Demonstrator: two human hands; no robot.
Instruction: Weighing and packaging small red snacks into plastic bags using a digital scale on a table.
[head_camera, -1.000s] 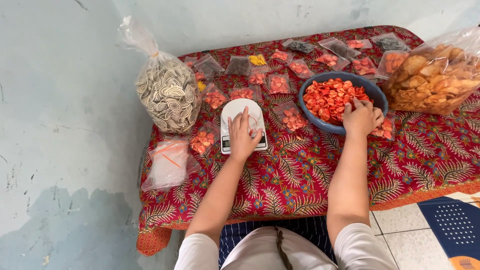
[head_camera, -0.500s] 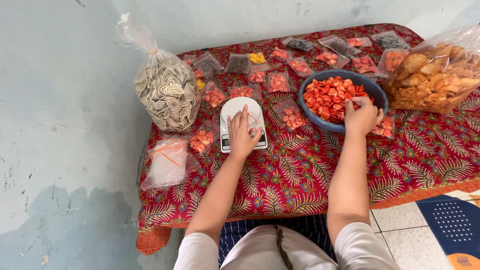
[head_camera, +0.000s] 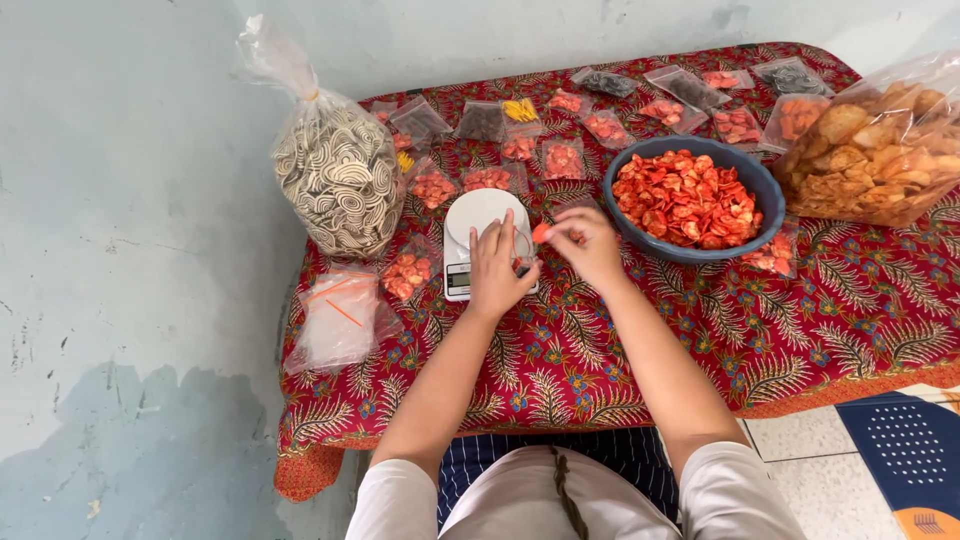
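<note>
Over the scale (head_camera: 480, 215) | left hand (head_camera: 497, 270) hides pouch; right hand (head_camera: 585, 245) pinches chip (head_camera: 540, 233)

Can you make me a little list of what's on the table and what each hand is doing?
Table: red patterned cloth
Left hand: rests on the white kitchen scale, holding a small clear bag there
Right hand: pinches a red chip beside the scale
Bowl: blue bowl, full of red chips
Big bags: swirly cream crackers on the left, golden crackers on the right
Small packets: many, filled, behind the scale
</note>
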